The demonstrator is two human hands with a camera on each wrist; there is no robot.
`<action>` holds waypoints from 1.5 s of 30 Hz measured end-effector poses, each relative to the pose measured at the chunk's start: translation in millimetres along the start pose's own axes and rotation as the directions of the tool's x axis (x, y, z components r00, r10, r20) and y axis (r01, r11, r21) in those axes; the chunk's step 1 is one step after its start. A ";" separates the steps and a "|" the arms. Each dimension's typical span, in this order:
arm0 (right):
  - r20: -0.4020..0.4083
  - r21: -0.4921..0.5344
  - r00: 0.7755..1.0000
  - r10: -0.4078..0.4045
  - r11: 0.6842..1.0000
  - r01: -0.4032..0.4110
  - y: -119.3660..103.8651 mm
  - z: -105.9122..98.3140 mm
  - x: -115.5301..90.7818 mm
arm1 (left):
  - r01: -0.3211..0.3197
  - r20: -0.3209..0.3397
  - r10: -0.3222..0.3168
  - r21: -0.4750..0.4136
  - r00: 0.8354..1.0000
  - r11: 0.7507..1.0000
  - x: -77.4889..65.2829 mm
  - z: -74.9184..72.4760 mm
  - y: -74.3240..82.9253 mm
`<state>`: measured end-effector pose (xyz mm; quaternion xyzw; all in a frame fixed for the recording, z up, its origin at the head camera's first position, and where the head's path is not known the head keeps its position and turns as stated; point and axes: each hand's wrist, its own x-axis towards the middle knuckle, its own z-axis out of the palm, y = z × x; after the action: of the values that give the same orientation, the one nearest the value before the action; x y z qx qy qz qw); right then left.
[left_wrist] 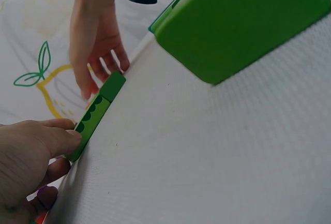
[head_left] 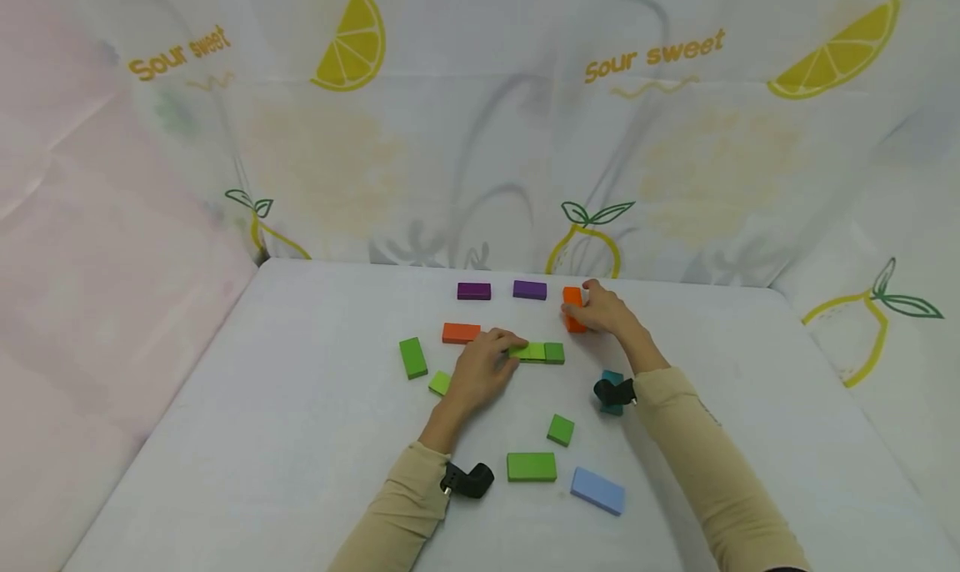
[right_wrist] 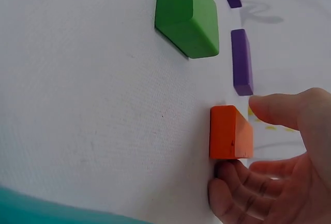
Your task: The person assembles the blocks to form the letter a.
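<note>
My left hand pinches the left end of a light green block, thumb on the near side. In the left wrist view that block has a row of dark half-round notches. A small green block sits against its right end. Beyond it, my right hand is spread around an orange block. The right wrist view has the thumb apart from this block and the other fingers bent close along its side.
Two purple blocks lie along the far edge, with a red-orange block nearer. Green blocks lie left and near, including a large one. A blue block lies front right; a teal block is partly hidden by the right wrist camera.
</note>
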<state>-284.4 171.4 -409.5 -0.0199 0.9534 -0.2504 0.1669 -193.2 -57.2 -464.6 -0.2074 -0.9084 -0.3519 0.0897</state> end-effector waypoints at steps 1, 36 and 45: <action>0.001 -0.007 1.000 0.002 1.000 -0.002 -0.3 0.2 0.2 | -0.002 0.001 0.002 0.001 1.000 1.000 0.1 0.2 0.0; -0.041 -0.082 0.999 0.005 0.997 -0.008 2.1 8.4 6.9 | 0.040 0.003 -0.040 -0.043 0.999 0.998 -0.2 2.0 0.3; -0.046 -0.019 0.999 0.009 1.000 -0.010 1.6 10.3 0.4 | 0.107 0.021 -0.105 -0.228 0.994 0.968 1.0 -7.0 1.3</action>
<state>-281.3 167.9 -418.9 -0.0113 0.9594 -0.2410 0.1459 -193.4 -60.8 -458.4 -0.1689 -0.8719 -0.4577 0.0420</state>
